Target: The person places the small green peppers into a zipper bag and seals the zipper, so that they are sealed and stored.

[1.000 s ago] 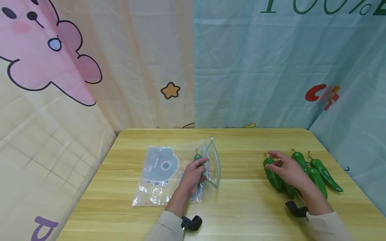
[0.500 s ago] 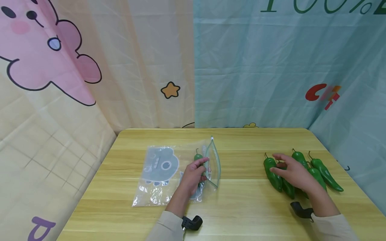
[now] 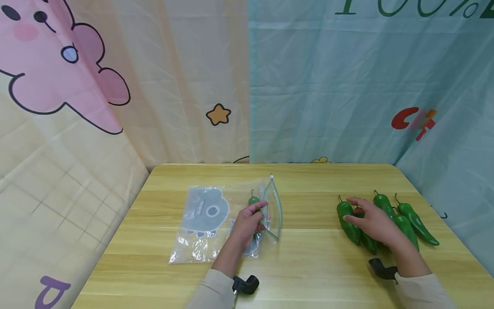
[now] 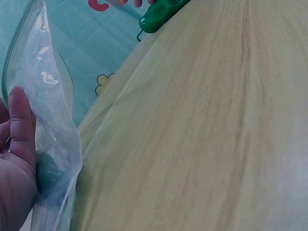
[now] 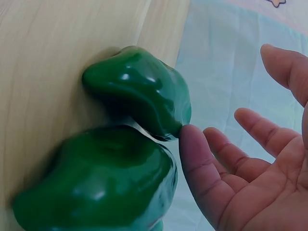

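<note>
In the head view, my left hand [image 3: 245,225] grips the mouth of a clear zip bag [image 3: 235,195] printed with a grey-blue cartoon, keeping its green-edged opening parted. One green pepper [image 3: 253,200] shows inside, partly behind my fingers. The left wrist view has the bag's film [image 4: 57,120] standing beside my fingers. Over at the right, my right hand [image 3: 376,219] hovers with spread fingers over several green peppers, just beside the leftmost pepper [image 3: 349,229]. In the right wrist view, a fingertip comes right at the edge of one pepper [image 5: 139,91], with a bigger pepper [image 5: 96,192] below.
The wooden table [image 3: 308,274] carries the bag at left and the peppers at right; its far edge meets hanging printed cloths. Another pepper [image 3: 418,225] lies outermost on the right. Small black cameras [image 3: 246,285] sit at both wrists.
My right hand shifts slightly right off the leftmost pepper, then drifts a little back left, fingers still spread. The left hand and bag stay put.
</note>
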A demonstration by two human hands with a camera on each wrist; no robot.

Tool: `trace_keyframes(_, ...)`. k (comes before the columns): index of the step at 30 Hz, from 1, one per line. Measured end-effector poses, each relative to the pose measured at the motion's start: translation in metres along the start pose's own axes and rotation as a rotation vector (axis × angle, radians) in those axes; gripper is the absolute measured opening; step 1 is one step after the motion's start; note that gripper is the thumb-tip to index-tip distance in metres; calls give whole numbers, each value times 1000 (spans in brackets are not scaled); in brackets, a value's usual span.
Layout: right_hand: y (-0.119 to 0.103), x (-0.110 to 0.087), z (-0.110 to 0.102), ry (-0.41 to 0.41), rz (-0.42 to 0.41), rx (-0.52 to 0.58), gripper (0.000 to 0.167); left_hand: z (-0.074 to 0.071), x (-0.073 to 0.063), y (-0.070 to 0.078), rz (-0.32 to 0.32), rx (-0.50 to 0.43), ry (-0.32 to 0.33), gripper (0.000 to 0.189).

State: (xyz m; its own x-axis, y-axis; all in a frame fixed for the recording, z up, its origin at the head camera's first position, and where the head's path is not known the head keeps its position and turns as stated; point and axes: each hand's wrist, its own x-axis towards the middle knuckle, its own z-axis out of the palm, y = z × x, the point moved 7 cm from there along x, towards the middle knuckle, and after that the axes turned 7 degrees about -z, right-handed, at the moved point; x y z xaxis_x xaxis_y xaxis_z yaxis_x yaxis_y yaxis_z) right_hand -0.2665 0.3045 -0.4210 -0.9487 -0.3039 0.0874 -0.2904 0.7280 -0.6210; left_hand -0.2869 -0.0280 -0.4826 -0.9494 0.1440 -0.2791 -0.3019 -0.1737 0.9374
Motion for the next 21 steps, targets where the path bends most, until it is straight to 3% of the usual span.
trace_keyframes(21, -2, 6, 4, 11, -30, -61, 65, 0, 1, -1, -2, 5, 1, 44)
